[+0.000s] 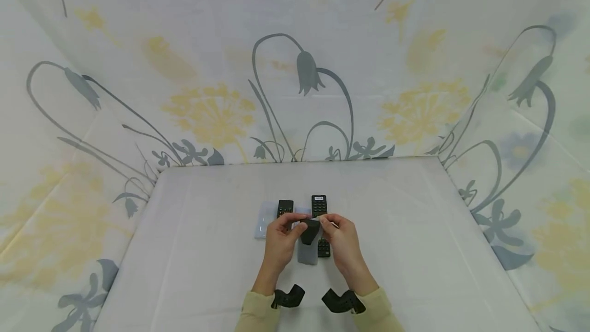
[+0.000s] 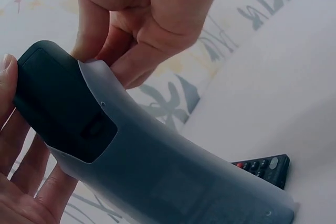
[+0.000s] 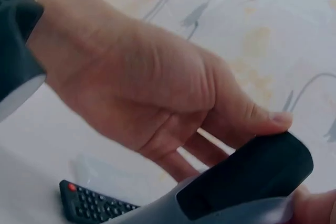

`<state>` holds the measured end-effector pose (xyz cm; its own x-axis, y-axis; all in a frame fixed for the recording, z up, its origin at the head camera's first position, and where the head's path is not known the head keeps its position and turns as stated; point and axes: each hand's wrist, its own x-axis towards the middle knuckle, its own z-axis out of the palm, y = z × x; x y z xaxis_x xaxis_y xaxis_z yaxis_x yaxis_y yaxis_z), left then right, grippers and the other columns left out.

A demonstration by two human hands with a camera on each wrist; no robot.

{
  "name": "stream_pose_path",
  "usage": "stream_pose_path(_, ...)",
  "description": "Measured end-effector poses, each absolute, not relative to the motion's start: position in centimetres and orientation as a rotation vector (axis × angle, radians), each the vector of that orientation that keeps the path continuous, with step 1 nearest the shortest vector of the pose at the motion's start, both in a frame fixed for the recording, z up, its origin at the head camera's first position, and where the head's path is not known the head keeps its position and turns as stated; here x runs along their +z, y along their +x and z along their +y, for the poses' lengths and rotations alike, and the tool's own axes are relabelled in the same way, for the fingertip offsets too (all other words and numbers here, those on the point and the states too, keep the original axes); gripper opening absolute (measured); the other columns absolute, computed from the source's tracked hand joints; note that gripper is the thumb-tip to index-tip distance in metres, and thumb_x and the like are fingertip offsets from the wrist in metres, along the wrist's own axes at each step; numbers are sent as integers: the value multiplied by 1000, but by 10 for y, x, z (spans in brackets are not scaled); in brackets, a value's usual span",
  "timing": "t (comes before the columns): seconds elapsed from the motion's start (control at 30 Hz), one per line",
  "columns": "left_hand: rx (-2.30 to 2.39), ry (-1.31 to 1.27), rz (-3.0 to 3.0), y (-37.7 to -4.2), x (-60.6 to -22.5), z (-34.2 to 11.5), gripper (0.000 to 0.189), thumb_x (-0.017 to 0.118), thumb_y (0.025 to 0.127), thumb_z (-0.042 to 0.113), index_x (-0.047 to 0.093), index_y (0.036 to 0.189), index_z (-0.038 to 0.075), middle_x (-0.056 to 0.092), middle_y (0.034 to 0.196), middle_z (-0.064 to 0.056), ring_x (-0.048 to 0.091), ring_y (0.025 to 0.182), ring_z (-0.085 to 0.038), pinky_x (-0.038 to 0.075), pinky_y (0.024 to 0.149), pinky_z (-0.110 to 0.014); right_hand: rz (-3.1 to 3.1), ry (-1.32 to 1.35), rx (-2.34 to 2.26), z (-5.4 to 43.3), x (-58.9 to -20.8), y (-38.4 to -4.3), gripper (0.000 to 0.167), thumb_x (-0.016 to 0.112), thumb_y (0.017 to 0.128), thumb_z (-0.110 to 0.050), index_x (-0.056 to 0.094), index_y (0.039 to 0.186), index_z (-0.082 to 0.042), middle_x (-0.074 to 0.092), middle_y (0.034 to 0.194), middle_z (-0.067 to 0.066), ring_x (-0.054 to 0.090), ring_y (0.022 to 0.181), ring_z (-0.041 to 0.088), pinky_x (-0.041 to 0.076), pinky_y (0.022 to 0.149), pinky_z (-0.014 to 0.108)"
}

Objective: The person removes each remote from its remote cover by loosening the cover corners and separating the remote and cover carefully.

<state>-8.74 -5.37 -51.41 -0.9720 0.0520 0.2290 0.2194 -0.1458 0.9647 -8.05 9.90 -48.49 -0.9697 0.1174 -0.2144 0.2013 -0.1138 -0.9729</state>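
Observation:
Between both hands is a black remote control (image 2: 63, 98), tilted up and partly inside a translucent sleeve (image 2: 173, 156). Its bare end shows the smooth back with a battery cover. My left hand (image 1: 279, 242) grips that end, thumb on one side and fingers behind, as the right wrist view shows the remote (image 3: 252, 177) under the left thumb. My right hand (image 1: 344, 242) pinches the sleeve's rim beside the remote; in the left wrist view the right hand's fingers (image 2: 142, 51) are curled at this edge. The sleeve's lower end hangs toward the table.
Beyond the hands lie a black remote (image 1: 285, 207) on a clear plastic packet (image 1: 265, 219) and another remote (image 1: 319, 205). A further remote (image 1: 324, 248) shows beside the sleeve, partly hidden. The white table (image 1: 207, 250) meets flower-patterned cloth walls (image 1: 207, 65) at back and sides.

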Motion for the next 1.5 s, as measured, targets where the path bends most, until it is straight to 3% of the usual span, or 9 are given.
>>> stream_pose_path(0.37, -2329, -337, -1895, -83, -520, -51, 19, 70, 89, -2, 64, 104, -10, 68, 105, -27, 68, 99, -19, 53, 88, -29, 1978, 319, -2309, 102, -500, -79, 21, 60, 100, -9, 64, 109, 9, 62, 102, 9, 58, 89, 15, 52, 79, 27)
stream_pose_path(0.63, -2309, -316, -1868, -83, -525, -49, 19, 69, 91, 0, 65, 108, -9, 69, 107, -20, 66, 102, -18, 53, 88, -28, 2050, 244, -2247, 109, -508, -71, 27, 61, 100, -16, 65, 120, 3, 66, 114, 10, 61, 101, 18, 52, 87, 29)
stream_pose_path(0.9, -2378, -252, -1915, -82, -529, -54, 36, 44, 107, 19, 59, 123, -10, 65, 119, -25, 61, 113, -16, 48, 97, -31, 2060, 216, -2232, 110, -510, -69, 26, 63, 98, -9, 65, 120, 5, 67, 114, 13, 65, 97, 17, 54, 83, 28)
stream_pose_path(1.03, -2355, -124, -2077, -82, -529, -59, 32, 50, 106, 19, 63, 118, -8, 68, 116, -19, 62, 106, -12, 49, 92, -28, 2067, 203, -2239, 110, -512, -68, 24, 63, 98, -6, 66, 118, 5, 66, 115, 14, 65, 97, 18, 54, 83, 28)
stream_pose_path(1.2, -2309, -39, -2280, -83, -530, -68, 24, 57, 102, 13, 68, 108, -8, 68, 100, -6, 58, 88, -10, 49, 83, -28, 2074, 213, -2223, 109, -513, -68, 23, 63, 98, -7, 67, 119, 2, 65, 117, 13, 65, 100, 19, 53, 84, 26)
stream_pose_path(1.5, -2437, -91, -2335, -85, -537, -77, 26, 60, 100, 14, 65, 108, -10, 65, 91, 5, 55, 86, -13, 45, 82, -36, 2214, 205, -2133, 108, -513, -65, 23, 65, 98, -15, 69, 117, -2, 68, 113, 9, 63, 99, 19, 52, 80, 29)
